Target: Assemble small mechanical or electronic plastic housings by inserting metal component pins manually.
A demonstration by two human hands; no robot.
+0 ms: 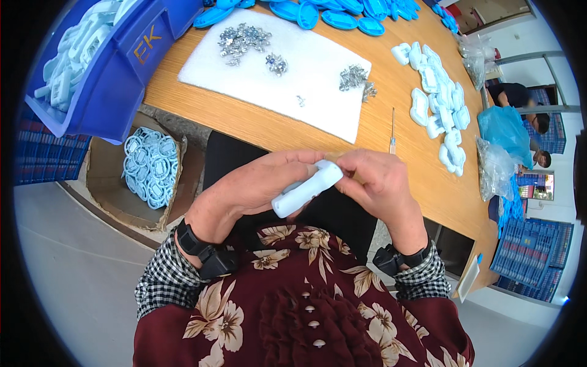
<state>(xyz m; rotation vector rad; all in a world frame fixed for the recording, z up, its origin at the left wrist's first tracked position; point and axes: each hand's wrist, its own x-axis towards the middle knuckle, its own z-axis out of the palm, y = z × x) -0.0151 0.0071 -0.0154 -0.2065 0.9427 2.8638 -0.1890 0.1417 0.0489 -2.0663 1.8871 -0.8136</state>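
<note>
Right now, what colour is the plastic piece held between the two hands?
Pale blue, nearly white: the plastic piece is gripped by the left hand and right hand, seen in the head view.

Open wood ahead, clutter around it

A bare strip of table (373, 131) lies between the white pad (306, 67) and the pale blue shells (440, 101), with only a thin tool (392, 131) on it. Metal clips (244, 40) dot the pad; a blue bin (116, 67) blocks the left, and bags (498, 165), perhaps plastic, crowd the right edge.
</note>
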